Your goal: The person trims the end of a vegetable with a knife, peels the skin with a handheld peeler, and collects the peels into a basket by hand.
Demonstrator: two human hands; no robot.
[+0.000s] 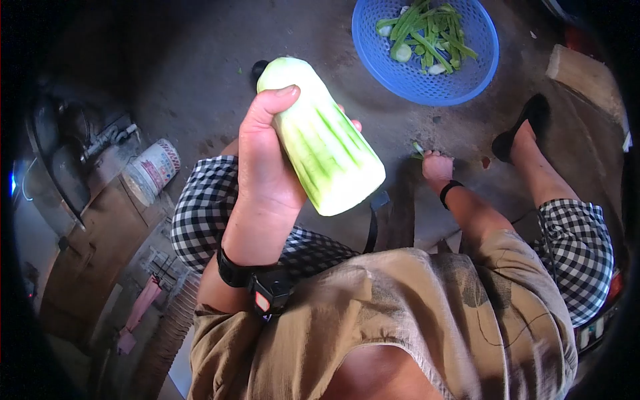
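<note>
A peeled pale-green gourd [323, 140] with darker green streaks is held up in front of me. My left hand [270, 147] is wrapped around it, the thumb lying across its upper side and a couple of fingertips showing behind its right edge. Down near the floor, my right hand [438, 167] is closed. A small green piece of peel [418, 149] shows at its fingertips; the rest of that piece is hidden by the hand. Above the right hand, a blue plastic basket [490, 60] holds green peel strips [433, 33] and pale cut ends.
On the left lies a white printed bucket [152, 172] near a curved wooden board [100, 247]. A wooden block [587, 77] is at the upper right, near my foot in a black shoe [523, 133]. Small scraps dot the dark floor [213, 60].
</note>
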